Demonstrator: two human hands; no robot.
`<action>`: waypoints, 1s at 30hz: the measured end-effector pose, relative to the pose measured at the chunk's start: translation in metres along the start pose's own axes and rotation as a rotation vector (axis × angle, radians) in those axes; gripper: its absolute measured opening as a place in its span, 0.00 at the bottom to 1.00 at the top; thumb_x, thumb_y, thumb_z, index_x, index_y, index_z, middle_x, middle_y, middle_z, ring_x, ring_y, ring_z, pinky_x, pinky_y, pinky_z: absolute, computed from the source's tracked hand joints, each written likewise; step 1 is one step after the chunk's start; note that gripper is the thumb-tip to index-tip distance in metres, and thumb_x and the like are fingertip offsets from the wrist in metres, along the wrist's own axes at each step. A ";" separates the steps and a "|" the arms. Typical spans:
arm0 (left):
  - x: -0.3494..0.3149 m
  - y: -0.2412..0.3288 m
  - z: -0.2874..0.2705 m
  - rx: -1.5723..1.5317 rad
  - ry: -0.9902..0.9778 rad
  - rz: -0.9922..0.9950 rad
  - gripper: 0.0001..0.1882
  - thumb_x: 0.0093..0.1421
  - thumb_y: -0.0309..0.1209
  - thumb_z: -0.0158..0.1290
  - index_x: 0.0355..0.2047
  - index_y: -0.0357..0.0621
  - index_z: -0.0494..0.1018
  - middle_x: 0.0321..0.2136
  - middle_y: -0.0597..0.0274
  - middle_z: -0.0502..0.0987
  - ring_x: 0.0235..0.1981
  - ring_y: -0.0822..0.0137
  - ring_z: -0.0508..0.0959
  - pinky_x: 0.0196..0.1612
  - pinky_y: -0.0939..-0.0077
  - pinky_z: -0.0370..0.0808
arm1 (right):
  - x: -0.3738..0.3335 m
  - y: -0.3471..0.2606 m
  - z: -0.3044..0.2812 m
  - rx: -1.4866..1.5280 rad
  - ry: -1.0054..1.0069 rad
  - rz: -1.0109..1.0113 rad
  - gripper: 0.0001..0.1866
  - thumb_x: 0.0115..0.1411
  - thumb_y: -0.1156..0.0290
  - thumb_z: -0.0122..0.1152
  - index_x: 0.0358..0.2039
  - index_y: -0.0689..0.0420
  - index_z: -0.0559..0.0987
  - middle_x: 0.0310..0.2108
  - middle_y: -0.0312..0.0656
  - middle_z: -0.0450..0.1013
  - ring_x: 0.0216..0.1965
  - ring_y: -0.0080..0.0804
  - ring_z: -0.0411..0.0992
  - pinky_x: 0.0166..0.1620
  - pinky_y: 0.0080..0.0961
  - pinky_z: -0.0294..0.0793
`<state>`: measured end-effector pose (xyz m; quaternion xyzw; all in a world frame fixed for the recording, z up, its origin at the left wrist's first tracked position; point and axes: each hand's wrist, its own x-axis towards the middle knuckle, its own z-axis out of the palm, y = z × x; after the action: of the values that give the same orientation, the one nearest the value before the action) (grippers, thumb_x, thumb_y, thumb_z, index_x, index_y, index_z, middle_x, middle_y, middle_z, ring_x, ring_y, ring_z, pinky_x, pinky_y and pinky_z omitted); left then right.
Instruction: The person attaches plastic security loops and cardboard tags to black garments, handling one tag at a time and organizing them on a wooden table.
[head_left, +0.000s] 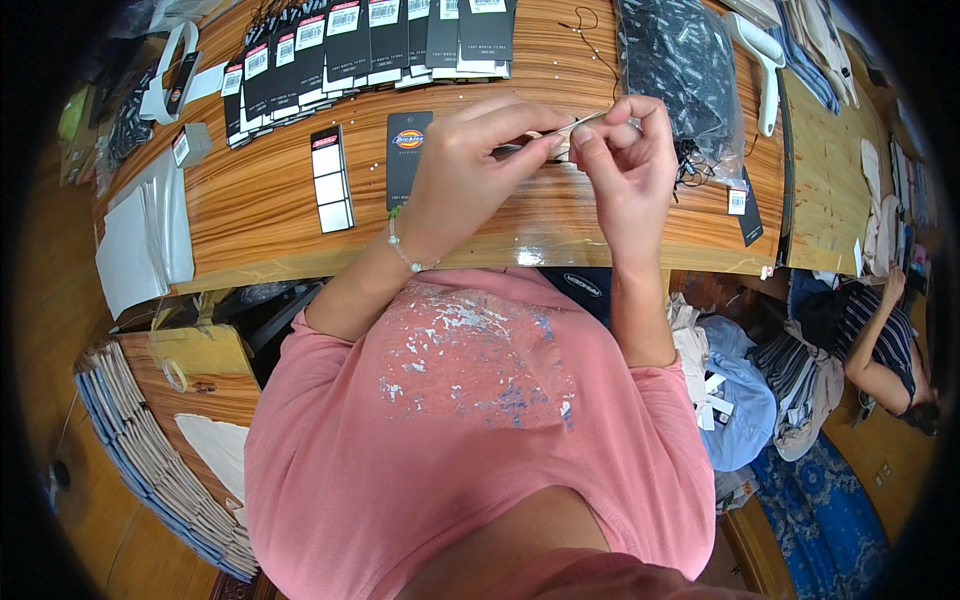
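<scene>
Above the near middle of the table, my left hand [480, 150] and my right hand [632, 150] meet, their fingertips almost touching. Both are closed in a pinch on a thin, dark-edged flat piece [582, 121], seen nearly edge-on; its kind is hard to make out. Fingers hide most of it. Just beside my left wrist lies a dark hang tag [398, 165] with a coloured emblem. Further left is a white label strip [332, 185] with a dark top. A clear plastic bag of black tag strings [680, 80] lies close beyond my right hand.
Overlapping rows of black hang tags [345, 50] cover the far left. White sheets [150, 235] and a small grey box [192, 146] lie at the left edge. A white tagging tool [762, 70] and another tag [747, 208] are at right. Another person [880, 335] is at far right.
</scene>
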<state>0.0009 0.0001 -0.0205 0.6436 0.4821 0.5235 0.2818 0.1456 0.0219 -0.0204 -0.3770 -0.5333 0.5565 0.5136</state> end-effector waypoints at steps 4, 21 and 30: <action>0.000 0.000 0.000 0.058 -0.002 0.040 0.08 0.48 0.22 0.54 0.31 0.38 0.75 0.26 0.58 0.76 0.25 0.67 0.76 0.26 0.79 0.73 | 0.005 0.006 -0.005 0.239 -0.059 0.121 0.12 0.54 0.83 0.52 0.36 0.59 0.61 0.23 0.39 0.70 0.25 0.21 0.70 0.29 0.13 0.68; 0.010 -0.004 -0.021 0.515 -0.152 0.601 0.10 0.44 0.31 0.51 0.29 0.50 0.76 0.26 0.71 0.74 0.33 0.71 0.74 0.48 0.63 0.65 | 0.000 0.013 -0.008 0.515 -0.149 0.440 0.06 0.58 0.73 0.50 0.36 0.60 0.70 0.26 0.38 0.71 0.28 0.26 0.71 0.33 0.18 0.71; 0.005 -0.008 -0.024 0.411 -0.215 0.537 0.08 0.46 0.29 0.52 0.28 0.50 0.77 0.26 0.70 0.74 0.32 0.71 0.75 0.47 0.65 0.66 | 0.003 0.013 -0.015 -0.225 -0.198 0.061 0.02 0.53 0.76 0.56 0.27 0.61 0.75 0.32 0.35 0.68 0.36 0.22 0.66 0.38 0.17 0.66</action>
<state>-0.0240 0.0045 -0.0181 0.8419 0.3588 0.4002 0.0478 0.1571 0.0286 -0.0346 -0.3914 -0.6286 0.5430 0.3960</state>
